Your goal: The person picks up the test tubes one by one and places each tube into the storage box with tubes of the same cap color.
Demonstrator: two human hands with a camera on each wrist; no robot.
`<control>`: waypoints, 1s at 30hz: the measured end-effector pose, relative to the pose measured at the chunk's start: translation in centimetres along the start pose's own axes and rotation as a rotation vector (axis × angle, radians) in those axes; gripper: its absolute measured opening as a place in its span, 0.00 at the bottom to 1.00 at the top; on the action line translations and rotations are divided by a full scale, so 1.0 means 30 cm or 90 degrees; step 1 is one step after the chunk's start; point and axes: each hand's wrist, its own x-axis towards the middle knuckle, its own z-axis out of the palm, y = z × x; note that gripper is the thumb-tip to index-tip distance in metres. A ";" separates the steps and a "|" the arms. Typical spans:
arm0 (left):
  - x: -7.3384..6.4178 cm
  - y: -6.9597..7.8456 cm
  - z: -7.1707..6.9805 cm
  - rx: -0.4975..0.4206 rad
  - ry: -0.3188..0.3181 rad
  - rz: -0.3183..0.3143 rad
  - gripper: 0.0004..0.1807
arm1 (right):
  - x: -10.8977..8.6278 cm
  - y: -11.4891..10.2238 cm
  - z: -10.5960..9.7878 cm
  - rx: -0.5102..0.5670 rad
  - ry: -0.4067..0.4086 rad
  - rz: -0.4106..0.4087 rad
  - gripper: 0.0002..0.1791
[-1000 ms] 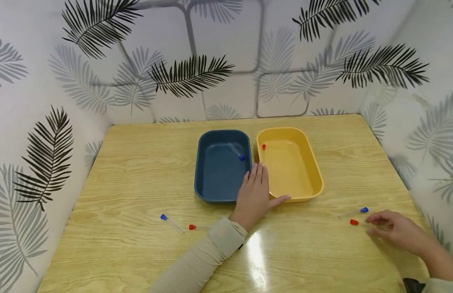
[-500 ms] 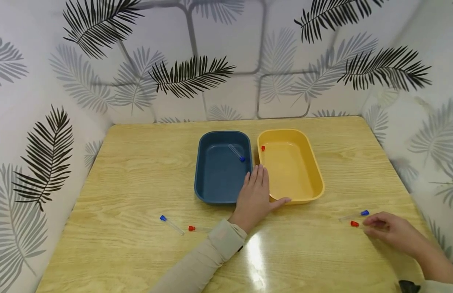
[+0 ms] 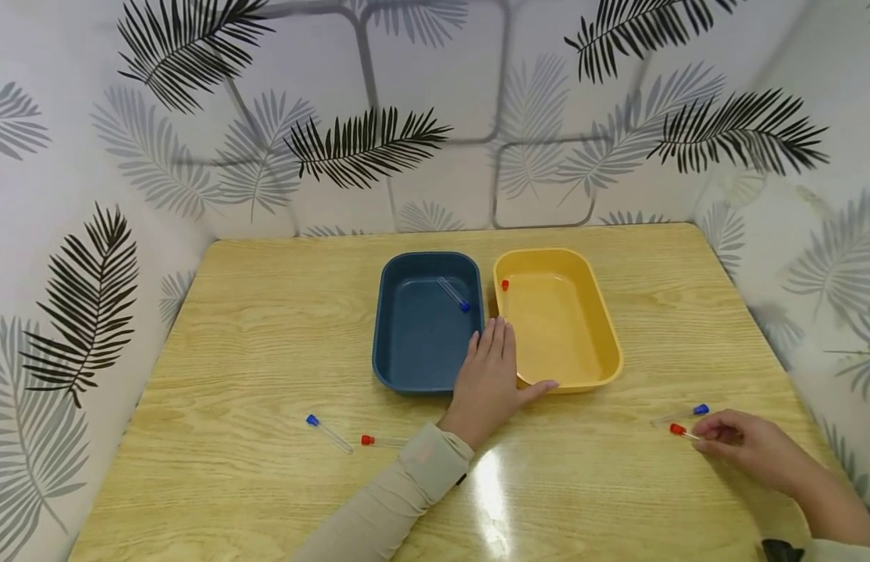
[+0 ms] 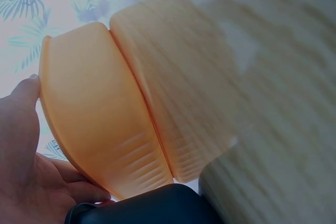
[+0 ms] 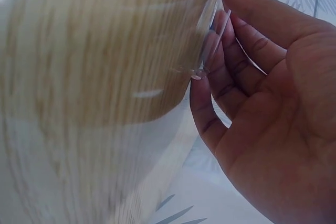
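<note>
Red-capped test tube [image 3: 688, 435] sits pinched in right hand [image 3: 754, 451], cap [image 3: 677, 429] poking past fingertips [image 3: 704, 428]; left hand [image 3: 486, 382], fingers straight, touches yellow tray [image 3: 563, 336].

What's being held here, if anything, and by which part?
The right hand pinches a red-capped tube by its clear body, leaving the cap free. The left hand rests straight-fingered against the yellow tray, gripping nothing.

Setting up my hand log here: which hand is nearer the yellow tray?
The left hand: it touches the yellow tray at its near left corner. The right hand is apart from it, off to its right, pinching a red-capped tube.
</note>
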 end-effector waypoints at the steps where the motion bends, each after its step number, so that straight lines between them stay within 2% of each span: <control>1: 0.001 0.000 0.000 0.000 0.000 0.000 0.58 | 0.000 -0.003 -0.002 0.001 -0.003 0.004 0.12; 8: 0.003 -0.001 -0.001 -0.001 -0.007 -0.005 0.59 | 0.000 -0.009 -0.013 0.009 -0.021 0.026 0.15; 19: -0.004 0.001 -0.008 -0.006 -0.013 -0.004 0.58 | -0.005 -0.007 -0.058 -0.039 0.037 0.012 0.15; 26: -0.003 -0.002 -0.003 -0.005 -0.005 -0.003 0.58 | 0.017 -0.067 -0.123 -0.008 0.112 -0.030 0.14; 30: -0.002 -0.002 -0.001 -0.003 0.003 0.001 0.58 | 0.035 -0.117 -0.169 0.002 0.144 -0.023 0.17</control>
